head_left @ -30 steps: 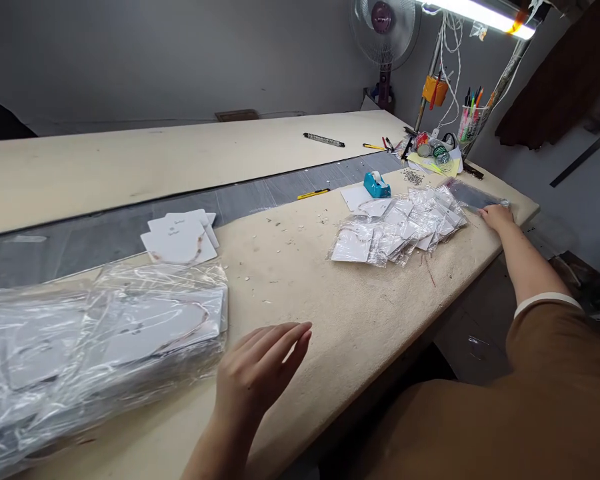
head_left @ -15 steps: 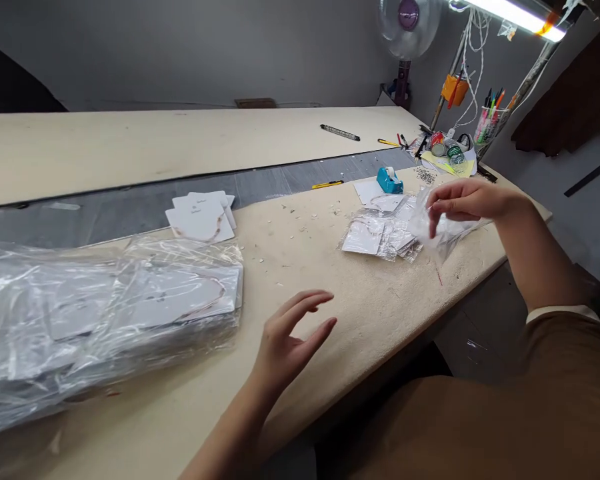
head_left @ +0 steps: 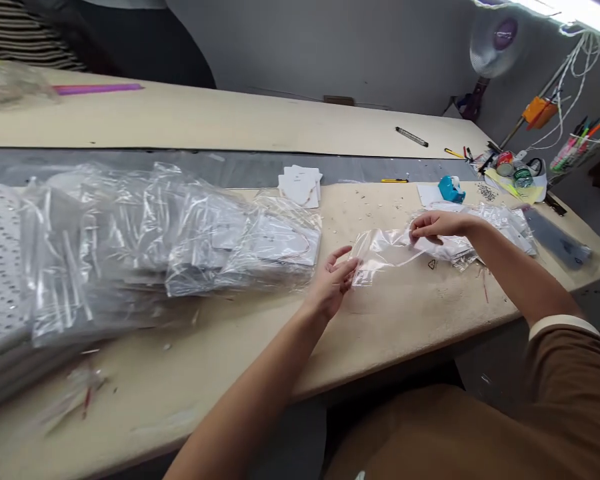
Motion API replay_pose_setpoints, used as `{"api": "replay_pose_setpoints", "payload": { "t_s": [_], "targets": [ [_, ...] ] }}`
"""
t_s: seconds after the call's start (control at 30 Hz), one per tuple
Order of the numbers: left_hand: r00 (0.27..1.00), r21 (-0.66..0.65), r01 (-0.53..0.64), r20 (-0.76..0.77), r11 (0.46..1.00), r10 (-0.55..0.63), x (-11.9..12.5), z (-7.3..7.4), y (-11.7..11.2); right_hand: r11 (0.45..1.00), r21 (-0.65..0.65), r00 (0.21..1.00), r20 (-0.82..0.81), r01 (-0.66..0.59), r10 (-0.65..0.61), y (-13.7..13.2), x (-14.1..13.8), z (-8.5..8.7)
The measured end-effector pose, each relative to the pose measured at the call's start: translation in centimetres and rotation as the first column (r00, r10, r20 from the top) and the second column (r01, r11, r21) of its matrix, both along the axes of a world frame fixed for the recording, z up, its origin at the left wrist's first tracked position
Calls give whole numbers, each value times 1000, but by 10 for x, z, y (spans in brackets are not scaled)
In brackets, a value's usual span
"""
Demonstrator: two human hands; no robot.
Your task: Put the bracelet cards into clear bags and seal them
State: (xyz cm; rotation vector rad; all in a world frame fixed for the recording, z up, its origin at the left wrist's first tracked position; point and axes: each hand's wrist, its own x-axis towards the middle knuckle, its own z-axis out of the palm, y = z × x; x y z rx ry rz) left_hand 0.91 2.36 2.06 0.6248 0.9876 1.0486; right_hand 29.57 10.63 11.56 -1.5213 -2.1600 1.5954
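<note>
My left hand (head_left: 334, 280) and my right hand (head_left: 436, 225) hold one clear plastic bag (head_left: 384, 251) stretched between them just above the beige table (head_left: 390, 313). The left fingers pinch its left edge, the right fingers pinch its right end. Right behind my right hand lies a heap of small clear bags with white cards (head_left: 500, 230). A large pile of clear bags holding white cards (head_left: 180, 233) lies to the left of my left hand.
A few white cards (head_left: 301, 184) lie near a grey strip (head_left: 240, 168) that runs across the table. A teal tape dispenser (head_left: 450, 189), a yellow cutter (head_left: 394, 180), a black marker (head_left: 411, 137), pens and a fan (head_left: 495, 43) are at the far right. A person in stripes (head_left: 25, 33) is at the top left.
My right hand pulled one clear bag out of the small heap toward the middle. My left hand rose from the table and took its other edge. The view swung left.
</note>
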Motion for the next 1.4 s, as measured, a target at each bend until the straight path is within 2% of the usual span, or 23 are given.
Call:
{"api": "replay_pose_setpoints", "payload": {
  "t_s": [0.07,0.13,0.2,0.3,0.33,0.47,0.53,0.63,0.73,0.8,0.83,0.9,0.97,1.0,1.07,1.13,1.23,1.3,1.4],
  "targets": [
    [998,46,-42,-45,998,44,-1,-4,3,991,137,983,183,1,-26,25,-7,-1],
    [992,106,-39,-112,994,51,0,-8,4,944,326,955,257,55,-145,55,-26,-2],
    [981,178,20,-196,984,16,3,-12,3,902,421,956,215,92,-198,89,-58,-7],
    [951,265,102,-308,959,-16,5,-16,1,887,451,982,101,99,-161,133,-126,-21],
    [941,285,114,-339,952,-11,6,-17,0,859,504,983,90,93,-160,144,-150,-28],
    [903,331,143,-429,933,14,6,-20,-2,755,653,975,127,54,-180,171,-229,-53],
    [884,351,139,-466,926,44,5,-21,-2,727,686,962,182,25,-205,177,-251,-62],
    [865,376,112,-492,920,96,2,-19,-1,714,700,936,243,11,-253,183,-265,-64],
    [869,379,82,-480,922,120,-2,-15,0,744,668,934,257,16,-250,188,-262,-54],
    [885,373,50,-446,926,132,-4,-13,1,758,650,954,191,52,-230,192,-253,-42],
    [894,368,29,-425,929,140,-4,-13,2,747,658,966,122,95,-230,192,-245,-34],
    [906,363,-9,-390,932,161,-5,-13,4,689,686,965,-78,235,-251,188,-223,-18],
    [907,372,-37,-377,927,188,-6,-13,6,629,675,923,-290,385,-254,171,-192,-2],
    [905,377,-51,-375,925,202,-7,-13,7,623,644,892,-381,444,-241,158,-174,4],
    [901,371,-74,-373,926,222,-7,-10,9,675,547,834,-515,496,-195,121,-136,9],
    [908,328,-89,-362,940,212,-6,-7,9,726,424,776,-584,542,-238,74,-103,3],
    [941,222,-99,-295,970,164,-3,-3,9,758,203,705,-569,620,-424,3,-67,-22],
    [958,161,-114,-245,980,152,-2,-2,12,739,96,660,-536,667,-526,-37,-51,-43],
    [945,169,-160,-259,973,200,-6,0,22,646,1,534,-563,764,-631,-78,-32,-68]
  ]
}}
